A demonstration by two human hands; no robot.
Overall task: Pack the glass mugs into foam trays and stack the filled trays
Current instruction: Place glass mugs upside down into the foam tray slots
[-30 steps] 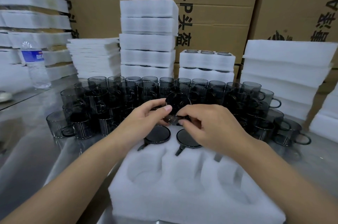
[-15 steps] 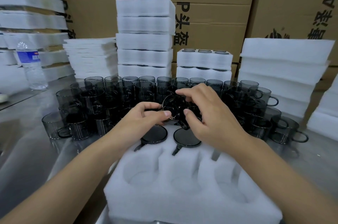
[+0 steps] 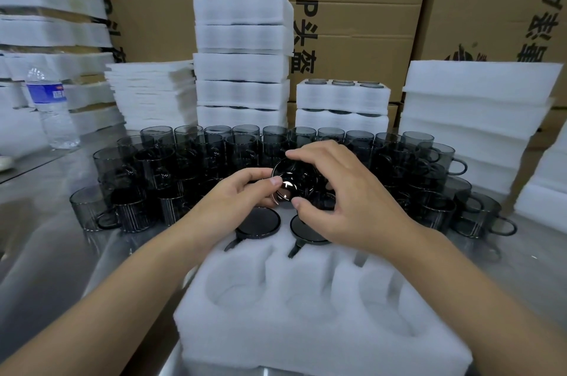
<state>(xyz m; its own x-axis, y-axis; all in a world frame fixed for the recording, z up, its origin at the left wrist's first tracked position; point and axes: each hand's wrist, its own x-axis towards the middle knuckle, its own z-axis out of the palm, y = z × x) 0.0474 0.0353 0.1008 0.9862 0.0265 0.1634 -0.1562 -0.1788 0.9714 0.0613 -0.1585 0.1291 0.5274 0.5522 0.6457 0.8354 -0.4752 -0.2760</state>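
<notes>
A white foam tray (image 3: 306, 323) with round pockets lies in front of me on the steel table. Two dark glass mugs (image 3: 259, 223) sit in its far pockets; the near pockets hold nothing. Above the far edge I hold one smoky glass mug (image 3: 293, 182) tilted, its mouth toward me. My left hand (image 3: 233, 200) pinches its left rim and my right hand (image 3: 346, 200) grips it from the top and right. Behind it stands a crowd of several loose mugs (image 3: 171, 173).
Stacks of filled foam trays (image 3: 242, 68) and a lower stack (image 3: 342, 102) stand at the back. Empty foam sheets (image 3: 466, 117) pile up at right, thin sheets (image 3: 150, 93) at left. A water bottle (image 3: 52, 111) stands far left. Cardboard boxes (image 3: 352, 7) form the back wall.
Both hands have lifted the mug slightly up and away from the tray and turned it, so its mouth now faces me. The right hand's fingers have shifted over the top rim.
</notes>
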